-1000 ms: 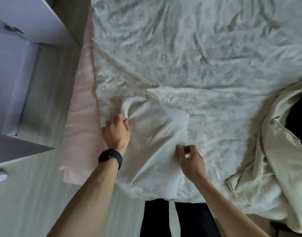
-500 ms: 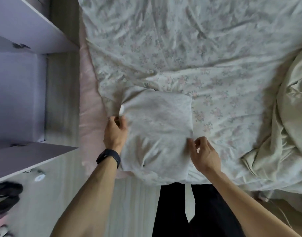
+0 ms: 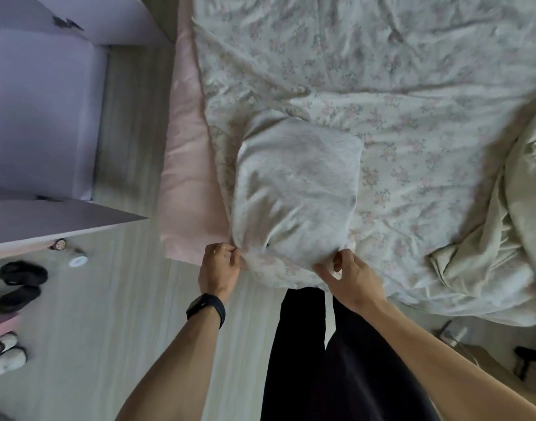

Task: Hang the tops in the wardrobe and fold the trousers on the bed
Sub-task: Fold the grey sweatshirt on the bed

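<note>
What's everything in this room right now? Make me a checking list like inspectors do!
Surface: bed with a wrinkly flowery sheet.
Job's things: folded trousers lying flat near the bed's front edge; lilac wardrobe on the left.
Clutter: crumpled blanket on the bed's right; black slippers and white shoes on the floor.
Grips: left hand pinches the trousers' near left corner; right hand pinches the near right corner.
Cables: nothing seen.
Surroundings: pale wooden floor; pink mattress edge.
</note>
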Tool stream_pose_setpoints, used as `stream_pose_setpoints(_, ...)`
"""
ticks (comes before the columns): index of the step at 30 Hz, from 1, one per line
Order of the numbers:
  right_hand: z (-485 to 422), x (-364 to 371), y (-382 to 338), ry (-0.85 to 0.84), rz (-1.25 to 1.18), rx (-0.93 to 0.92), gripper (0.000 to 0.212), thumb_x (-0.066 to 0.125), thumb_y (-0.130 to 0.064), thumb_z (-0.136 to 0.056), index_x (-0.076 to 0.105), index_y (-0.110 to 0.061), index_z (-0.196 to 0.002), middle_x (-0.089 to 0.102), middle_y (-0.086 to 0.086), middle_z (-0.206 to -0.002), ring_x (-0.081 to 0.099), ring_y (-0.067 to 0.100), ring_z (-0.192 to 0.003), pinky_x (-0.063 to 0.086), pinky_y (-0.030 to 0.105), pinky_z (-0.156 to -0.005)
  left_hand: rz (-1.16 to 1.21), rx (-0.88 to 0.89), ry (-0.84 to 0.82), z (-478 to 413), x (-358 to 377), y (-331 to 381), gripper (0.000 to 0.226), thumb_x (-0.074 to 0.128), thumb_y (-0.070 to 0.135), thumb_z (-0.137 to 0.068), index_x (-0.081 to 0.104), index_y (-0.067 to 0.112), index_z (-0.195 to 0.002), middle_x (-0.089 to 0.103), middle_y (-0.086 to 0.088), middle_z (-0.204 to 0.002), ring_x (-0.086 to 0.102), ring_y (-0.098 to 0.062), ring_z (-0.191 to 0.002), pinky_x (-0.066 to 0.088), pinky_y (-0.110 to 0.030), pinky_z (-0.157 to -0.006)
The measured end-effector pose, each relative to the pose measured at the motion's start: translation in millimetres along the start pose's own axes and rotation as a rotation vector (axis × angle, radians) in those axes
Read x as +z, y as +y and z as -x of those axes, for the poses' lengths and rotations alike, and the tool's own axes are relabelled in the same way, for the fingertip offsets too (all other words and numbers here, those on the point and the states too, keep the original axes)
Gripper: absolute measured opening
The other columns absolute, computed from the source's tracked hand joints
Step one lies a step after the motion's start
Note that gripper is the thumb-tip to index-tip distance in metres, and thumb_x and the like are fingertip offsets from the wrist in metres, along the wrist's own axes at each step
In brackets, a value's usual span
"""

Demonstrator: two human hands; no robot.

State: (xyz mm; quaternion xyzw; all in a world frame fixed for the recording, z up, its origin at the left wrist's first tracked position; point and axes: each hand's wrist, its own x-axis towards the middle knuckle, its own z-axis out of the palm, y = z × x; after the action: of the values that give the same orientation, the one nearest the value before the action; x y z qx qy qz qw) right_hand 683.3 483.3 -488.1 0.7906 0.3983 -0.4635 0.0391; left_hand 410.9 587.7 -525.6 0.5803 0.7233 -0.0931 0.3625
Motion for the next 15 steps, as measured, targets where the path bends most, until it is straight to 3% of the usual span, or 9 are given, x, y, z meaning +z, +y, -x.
stream_pose_setpoints(2, 4, 4, 5, 0.010, 0.152, -0.046, 0.058, 0.046, -0.076, -0.089, 0.047, -0.022, -0.112, 0.056, -0.016, -0.108, 0.066, 0.016, -0.088, 0.051, 0.031, -0.062, -0.054, 0.001, -0.006, 5, 3, 3, 0.024, 0.066, 0.047, -0.091, 0.066, 0.028, -0.105, 0.054, 0.006, -0.123, 0.063, -0.018, -0.097, 0.056, -0.040, -0.079)
stream_pose_setpoints(4, 3, 9, 8, 0.048, 0.290, -0.100, 0.044, 0.043, -0.061, -0.099, 0.047, -0.020, -0.113, 0.062, -0.012, -0.108, 0.068, 0.020, -0.083, 0.046, 0.030, -0.055, -0.122, 0.004, 0.024, 5, 6, 5, 0.031, 0.067, 0.047, -0.090, 0.065, 0.023, -0.109, 0.054, 0.003, -0.123, 0.061, -0.024, -0.103, 0.053, -0.043, -0.082)
stream_pose_setpoints(8, -8, 17, 2, 0.098, 0.391, -0.174, 0.026, 0.033, -0.039, -0.107, 0.048, -0.018, -0.106, 0.065, -0.005, -0.097, 0.065, 0.024, -0.070, 0.031, 0.029, -0.045, -0.223, 0.101, 0.107, -2, 7, 3, 0.016, 0.063, 0.028, -0.094, 0.070, 0.014, -0.097, 0.058, -0.006, -0.117, 0.060, -0.033, -0.099, 0.047, -0.041, -0.075)
stream_pose_setpoints(12, 0, 6, 20, 0.103, 0.443, -0.190, 0.026, 0.033, -0.037, -0.107, 0.052, -0.021, -0.114, 0.064, -0.007, -0.094, 0.066, 0.026, -0.069, 0.041, 0.031, -0.051, -0.389, 0.169, 0.216, 2, -12, -20, 0.009, 0.067, 0.011, -0.083, 0.069, 0.006, -0.091, 0.061, -0.013, -0.106, 0.061, -0.039, -0.084, 0.044, -0.044, -0.066)
stream_pose_setpoints(15, 8, -3, 38, 0.082, 0.463, -0.165, 0.028, 0.031, -0.040, -0.107, 0.050, -0.023, -0.118, 0.063, -0.009, -0.100, 0.068, 0.024, -0.076, 0.043, 0.031, -0.055, -0.470, 0.116, 0.125, -5, -31, -36, 0.010, 0.062, 0.014, -0.089, 0.068, 0.011, -0.096, 0.058, -0.010, -0.112, 0.060, -0.036, -0.090, 0.041, -0.042, -0.069)
